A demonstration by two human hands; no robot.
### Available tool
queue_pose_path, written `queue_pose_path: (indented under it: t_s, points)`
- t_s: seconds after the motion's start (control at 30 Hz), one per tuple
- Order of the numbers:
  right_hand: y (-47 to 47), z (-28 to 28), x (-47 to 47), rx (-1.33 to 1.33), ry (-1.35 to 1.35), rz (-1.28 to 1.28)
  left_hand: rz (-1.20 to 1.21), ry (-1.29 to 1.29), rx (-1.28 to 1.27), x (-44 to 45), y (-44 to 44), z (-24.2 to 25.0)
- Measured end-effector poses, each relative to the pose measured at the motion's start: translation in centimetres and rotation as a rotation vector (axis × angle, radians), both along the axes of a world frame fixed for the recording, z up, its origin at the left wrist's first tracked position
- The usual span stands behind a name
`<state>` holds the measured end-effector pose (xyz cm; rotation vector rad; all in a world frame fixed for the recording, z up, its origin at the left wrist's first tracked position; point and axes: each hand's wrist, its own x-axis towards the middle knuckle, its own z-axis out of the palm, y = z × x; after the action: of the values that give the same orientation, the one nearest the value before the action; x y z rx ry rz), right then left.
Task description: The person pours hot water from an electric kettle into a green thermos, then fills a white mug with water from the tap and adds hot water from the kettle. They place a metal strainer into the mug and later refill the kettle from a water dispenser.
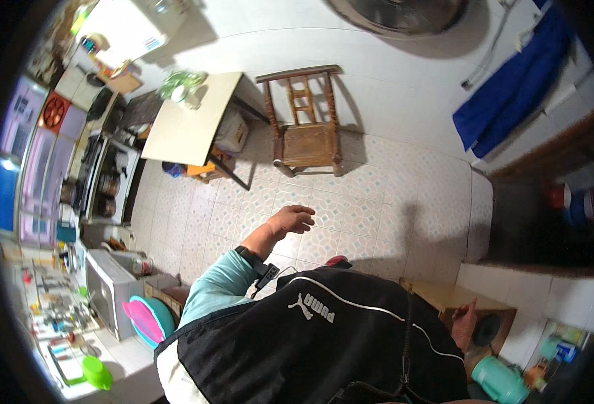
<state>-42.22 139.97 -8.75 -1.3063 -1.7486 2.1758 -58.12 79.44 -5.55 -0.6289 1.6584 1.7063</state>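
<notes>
My left hand reaches out over the tiled floor, its fingers slightly bent and apart, with nothing in it. A dark strap with a small device sits on that forearm, over a light blue sleeve. My right hand is low at my side, partly hidden by my black vest. One finger points out and I see no object in that hand. Beside it is a wooden box with a round dark disc, and a turquoise flask lies close below in the view.
Ahead stands a wooden chair against the tiled wall. Left of it is a pale-topped table holding a green plastic bag. A gas stove, a microwave and basins line the left. A blue cloth hangs at right.
</notes>
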Motion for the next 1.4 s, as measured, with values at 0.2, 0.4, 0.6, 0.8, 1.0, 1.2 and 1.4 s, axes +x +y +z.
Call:
queue_pose_path:
  t_s: [0.2,0.4,0.6,0.8,1.0,1.2,1.4]
  points:
    - [-2.6,-0.1,-9.4,0.005,-0.067,0.423,0.304,-0.017,-0.007,7.8,-4.3,-0.2]
    - [-7.8,-1.0,-19.7,0.123,-0.041,0.799,0.586,-0.026,0.011,16.5,-5.5,1.3]
    - [-19.4,-3.5,-30.2,0.199,-0.096,1.177,0.831,0.017,0.033,24.0,-7.9,-0.1]
    - [-40.4,-1.1,-35.3,0.18,0.012,1.457,1.06,0.049,0.065,29.9,-12.4,-2.2]
    - [-58.5,1.2,-34.4,0.137,0.023,1.608,1.268,0.044,0.066,34.0,-18.5,-1.3]
    - [-70.9,2.2,-33.6,0.016,0.205,1.637,1.411,0.013,0.059,36.3,-22.8,-0.5]
    - [-83.8,2.5,-37.9,0.093,0.206,1.695,1.548,-0.041,0.108,35.6,-25.7,0.0]
